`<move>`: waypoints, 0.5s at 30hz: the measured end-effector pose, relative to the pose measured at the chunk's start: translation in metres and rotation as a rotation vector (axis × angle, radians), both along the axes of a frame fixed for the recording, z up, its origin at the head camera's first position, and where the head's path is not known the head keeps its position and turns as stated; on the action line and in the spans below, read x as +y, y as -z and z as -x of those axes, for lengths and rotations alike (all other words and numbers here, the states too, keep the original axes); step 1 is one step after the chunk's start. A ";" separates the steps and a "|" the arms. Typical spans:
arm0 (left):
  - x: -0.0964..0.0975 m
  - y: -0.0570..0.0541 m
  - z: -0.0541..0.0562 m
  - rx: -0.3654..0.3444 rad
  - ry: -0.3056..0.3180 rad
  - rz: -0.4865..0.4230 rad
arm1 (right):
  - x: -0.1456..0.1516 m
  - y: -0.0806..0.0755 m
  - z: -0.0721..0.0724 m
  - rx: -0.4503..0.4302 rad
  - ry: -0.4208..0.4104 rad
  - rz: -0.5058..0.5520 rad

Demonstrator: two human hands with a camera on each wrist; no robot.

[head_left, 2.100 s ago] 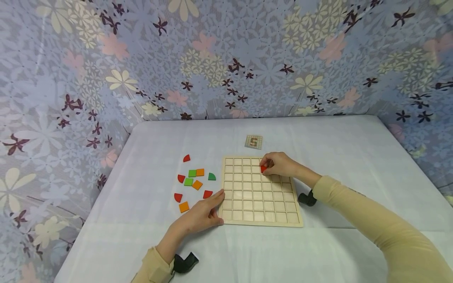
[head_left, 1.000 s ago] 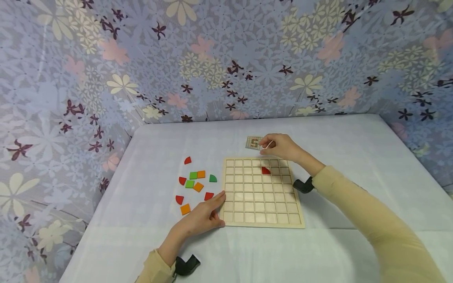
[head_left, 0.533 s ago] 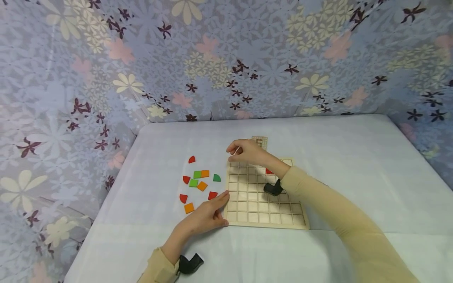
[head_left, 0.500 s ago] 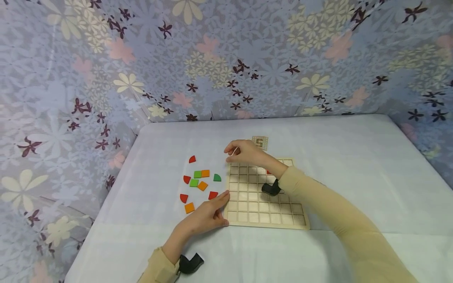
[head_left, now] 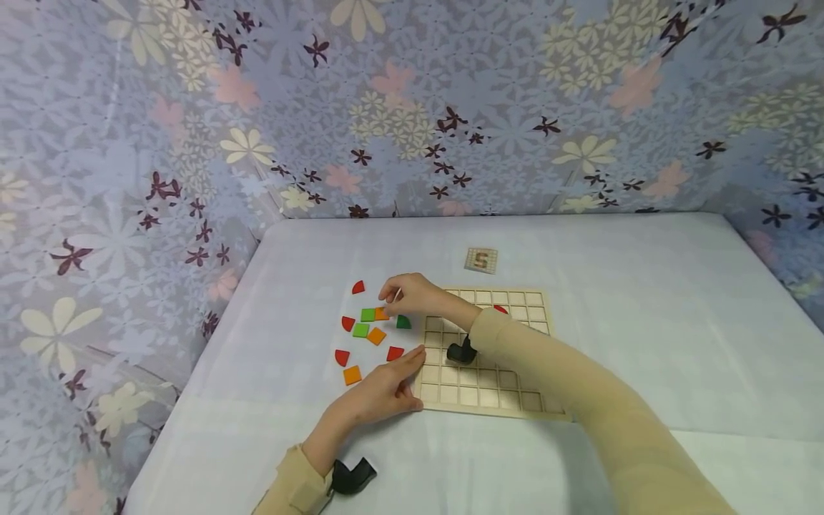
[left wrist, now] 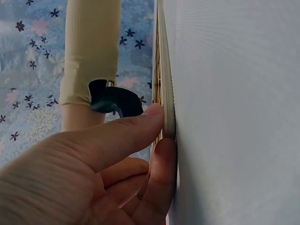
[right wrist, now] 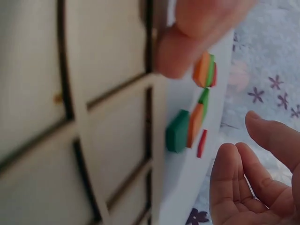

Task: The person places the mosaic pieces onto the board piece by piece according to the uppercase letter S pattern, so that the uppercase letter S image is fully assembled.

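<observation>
My left hand (head_left: 380,392) touches the left rim of the pale wooden grid board (head_left: 489,401), index finger and thumb spread along it. The left wrist view shows its thumb (left wrist: 136,123) right at the board's edge. Over the loose tiles, my right hand (head_left: 415,295) has its fingertips close above an orange square tile (head_left: 381,314). A green quarter-round tile (head_left: 403,322) lies beneath its wrist side. In the right wrist view, nothing shows between that hand's thumb (right wrist: 274,136) and fingers. A red quarter-round tile (head_left: 500,309) sits on the board, partly hidden by the sleeve.
Several loose tiles lie left of the board, among them a green square (head_left: 361,330), a tilted orange square (head_left: 376,336) and a red quarter-round (head_left: 342,357). A small pattern card (head_left: 481,260) lies beyond the board. Floral cloth (head_left: 412,107) hangs behind the white-covered table.
My right hand let go of the red quarter-round tile on the board, passed near the pattern card, then moved left and down to the loose tiles. My left hand stays at the board's edge.
</observation>
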State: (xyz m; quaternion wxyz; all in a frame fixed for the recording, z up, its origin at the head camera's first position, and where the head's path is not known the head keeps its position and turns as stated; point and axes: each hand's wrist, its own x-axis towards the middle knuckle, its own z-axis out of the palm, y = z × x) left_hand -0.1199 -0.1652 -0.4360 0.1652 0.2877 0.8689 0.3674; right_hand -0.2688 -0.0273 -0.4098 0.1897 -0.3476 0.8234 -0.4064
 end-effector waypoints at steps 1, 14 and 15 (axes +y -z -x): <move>0.000 0.000 0.000 0.001 0.001 0.002 | -0.002 0.002 0.000 0.006 -0.008 -0.007; 0.000 -0.004 -0.001 -0.011 -0.008 0.011 | -0.019 0.015 0.002 0.111 -0.048 -0.126; 0.000 -0.004 -0.001 -0.009 -0.010 0.013 | -0.020 0.015 0.002 0.119 -0.049 -0.130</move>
